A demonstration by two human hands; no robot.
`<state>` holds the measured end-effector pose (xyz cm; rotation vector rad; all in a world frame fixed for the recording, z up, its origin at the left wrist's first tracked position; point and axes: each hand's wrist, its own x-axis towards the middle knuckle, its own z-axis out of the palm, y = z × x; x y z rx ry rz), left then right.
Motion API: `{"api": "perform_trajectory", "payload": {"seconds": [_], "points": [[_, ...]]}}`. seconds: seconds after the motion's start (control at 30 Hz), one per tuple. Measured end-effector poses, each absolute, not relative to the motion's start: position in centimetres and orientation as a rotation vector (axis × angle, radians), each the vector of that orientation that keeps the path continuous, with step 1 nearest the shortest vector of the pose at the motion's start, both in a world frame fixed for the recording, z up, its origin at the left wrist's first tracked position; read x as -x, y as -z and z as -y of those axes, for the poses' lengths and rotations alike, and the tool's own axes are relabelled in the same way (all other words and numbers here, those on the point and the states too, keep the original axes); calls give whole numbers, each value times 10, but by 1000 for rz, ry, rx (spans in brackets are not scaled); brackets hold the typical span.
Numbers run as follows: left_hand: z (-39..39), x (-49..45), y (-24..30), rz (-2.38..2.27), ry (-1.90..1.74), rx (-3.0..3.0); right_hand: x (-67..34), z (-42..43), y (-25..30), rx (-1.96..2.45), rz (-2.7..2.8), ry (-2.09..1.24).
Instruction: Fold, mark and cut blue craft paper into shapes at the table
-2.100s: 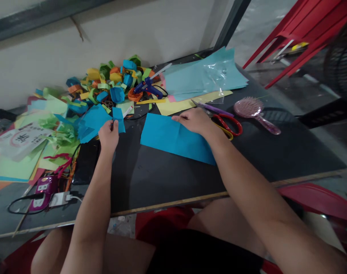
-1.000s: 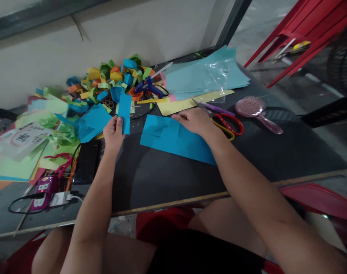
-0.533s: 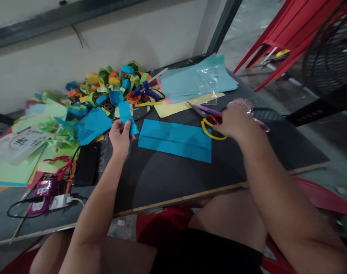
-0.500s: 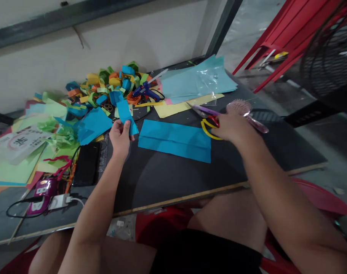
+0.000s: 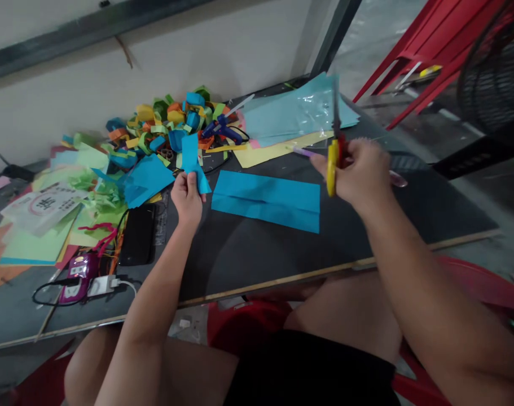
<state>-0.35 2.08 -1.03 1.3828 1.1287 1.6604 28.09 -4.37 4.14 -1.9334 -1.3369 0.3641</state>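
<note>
My left hand (image 5: 188, 197) is closed on a narrow blue paper strip (image 5: 189, 152), its upper part sticking up above the fingers and a lower end showing at the right. My right hand (image 5: 360, 172) grips scissors (image 5: 333, 152) with yellow and red handles, the blades pointing up and a little blurred. Between the hands a wide blue paper sheet (image 5: 265, 200) lies on the dark table, creased lengthwise. Under and behind the right hand are a purple pen-like stick (image 5: 303, 151) and a pink hairbrush (image 5: 397, 179), both partly hidden.
Folded coloured paper pieces (image 5: 159, 121) heap along the wall beside a blue glue gun (image 5: 223, 129). Light blue sheets (image 5: 277, 115) lie at the back. A phone (image 5: 137, 234), purple device (image 5: 79, 276) and white adapter (image 5: 102, 286) sit left. A fan (image 5: 493, 96) stands right.
My right hand has lifted the scissors off the table and turned their blades upward. The left hand still holds the blue strip. The whole view has shifted slightly.
</note>
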Motion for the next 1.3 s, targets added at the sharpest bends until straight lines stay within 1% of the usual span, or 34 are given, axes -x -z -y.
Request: {"api": "perform_trajectory", "payload": {"seconds": [0.03,0.1,0.13,0.2,0.27,0.43,0.67,0.8,1.3], "points": [[-21,2,9,-1119,-1697,-1352,-268,51,-39,1778,1241,-624],[-20,0,6,-1116,-1756,-1300,-238,66,-28,1458,1269,-1164],[-19,-1,4,-1117,-1781,-1284,-223,72,-22,1350,1303,-1349],[-16,-4,0,-1126,-1823,-1264,-196,81,-11,1235,1433,-1528],[-12,-7,-3,-1151,-1872,-1244,-175,86,-6,1235,1549,-1587],[-7,-10,-10,-1251,-1955,-1195,-152,86,-14,1284,1571,-1612],[-7,-7,-8,-1371,-1912,-1273,-152,88,-24,1288,1695,-1510],[-2,-8,-10,-1419,-1849,-1356,-155,87,-20,1304,1749,-1424],[6,-15,-13,-1406,-1759,-1407,-159,82,-9,1328,1693,-1415]]}}
